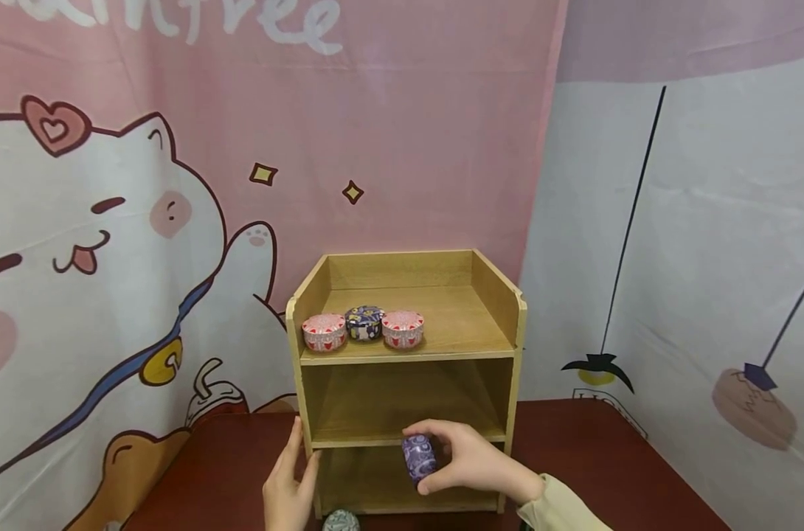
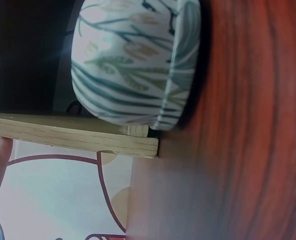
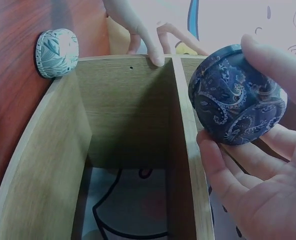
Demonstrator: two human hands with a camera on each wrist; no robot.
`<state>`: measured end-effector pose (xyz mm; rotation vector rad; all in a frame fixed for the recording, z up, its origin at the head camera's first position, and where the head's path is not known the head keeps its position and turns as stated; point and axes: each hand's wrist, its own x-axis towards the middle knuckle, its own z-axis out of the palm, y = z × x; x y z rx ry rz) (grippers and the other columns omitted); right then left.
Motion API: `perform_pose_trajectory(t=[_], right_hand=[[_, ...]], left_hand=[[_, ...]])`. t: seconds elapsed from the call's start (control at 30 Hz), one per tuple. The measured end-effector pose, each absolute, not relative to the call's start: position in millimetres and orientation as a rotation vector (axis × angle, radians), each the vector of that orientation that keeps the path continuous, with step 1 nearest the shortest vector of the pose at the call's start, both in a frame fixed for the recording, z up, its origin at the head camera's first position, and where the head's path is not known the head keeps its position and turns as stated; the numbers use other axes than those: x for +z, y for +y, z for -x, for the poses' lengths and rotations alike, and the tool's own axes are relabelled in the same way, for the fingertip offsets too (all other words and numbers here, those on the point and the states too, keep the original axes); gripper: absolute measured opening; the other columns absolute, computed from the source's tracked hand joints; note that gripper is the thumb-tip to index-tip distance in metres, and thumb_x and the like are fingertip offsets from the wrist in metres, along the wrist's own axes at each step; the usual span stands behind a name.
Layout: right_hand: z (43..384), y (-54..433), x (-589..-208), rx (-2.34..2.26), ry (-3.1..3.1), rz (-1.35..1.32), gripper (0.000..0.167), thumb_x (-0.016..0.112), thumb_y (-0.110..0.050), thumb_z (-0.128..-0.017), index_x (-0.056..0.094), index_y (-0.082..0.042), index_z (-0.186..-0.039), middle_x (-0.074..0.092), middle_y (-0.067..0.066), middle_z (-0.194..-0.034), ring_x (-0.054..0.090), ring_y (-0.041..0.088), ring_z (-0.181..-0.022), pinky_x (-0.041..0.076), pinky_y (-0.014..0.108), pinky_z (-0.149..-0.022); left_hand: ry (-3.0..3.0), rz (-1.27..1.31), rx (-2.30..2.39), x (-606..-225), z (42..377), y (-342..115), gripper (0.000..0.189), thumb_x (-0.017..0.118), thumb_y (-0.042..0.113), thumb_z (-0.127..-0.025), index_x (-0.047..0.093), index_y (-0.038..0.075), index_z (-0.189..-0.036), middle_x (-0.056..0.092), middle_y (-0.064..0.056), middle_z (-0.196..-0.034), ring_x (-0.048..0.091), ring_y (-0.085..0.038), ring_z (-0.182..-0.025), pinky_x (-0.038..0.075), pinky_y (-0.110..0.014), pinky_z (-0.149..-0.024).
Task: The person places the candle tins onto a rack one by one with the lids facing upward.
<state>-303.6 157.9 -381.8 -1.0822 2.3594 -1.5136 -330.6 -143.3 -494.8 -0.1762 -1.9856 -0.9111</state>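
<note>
My right hand (image 1: 471,461) holds a round purple-and-blue paisley tin (image 1: 418,457) by its edges, between thumb and fingers, in front of the wooden shelf's lower openings. The right wrist view shows the paisley tin (image 3: 238,97) close up, tilted. At the small wooden shelf (image 1: 409,359), my left hand (image 1: 289,483) grips the left side panel, thumb at the front edge and fingers along the outside. Two pink-and-red tins (image 1: 324,333) and a dark patterned tin (image 1: 364,324) sit together on the top tier's left part.
A white tin with green leaves (image 2: 127,65) stands on the dark red table (image 1: 588,457) by the shelf's lower left front corner. Behind the shelf hangs a pink cloth (image 1: 409,147) with a cartoon cat; a pale cloth (image 1: 707,258) hangs at right.
</note>
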Motion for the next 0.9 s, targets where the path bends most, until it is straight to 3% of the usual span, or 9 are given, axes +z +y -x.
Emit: perform_pose_trajectory(t=[0.57,0.9], right_hand=[[301.2,156.2,-374.5,-1.578,2.333,1.113,0.066,0.081,-0.01,-0.078,0.052,-0.002,-0.137,0.057,0.015,-0.127,0.064,0.015,-0.093,0.055,0.031,-0.077],[302.3,156.4,-374.3,-1.558,2.351,1.099,0.064,0.082,-0.018,-0.079,0.055,-0.004,-0.135,0.058,0.011,-0.123,0.064,0.016,-0.092,0.056,0.032,-0.077]], left_hand=[[-1.979,0.157,-0.908,-496.4,331.7,-144.0,0.081,0.083,0.004,-0.075,0.048,0.023,-0.146,0.066,-0.01,-0.12,0.066,-0.026,-0.099,0.054,-0.043,-0.065],[-1.984,0.166,-0.922,-495.7,331.6,-144.7,0.081,0.082,0.004,-0.076,0.047,0.024,-0.146,0.066,-0.013,-0.12,0.065,-0.03,-0.099,0.055,-0.047,-0.067]])
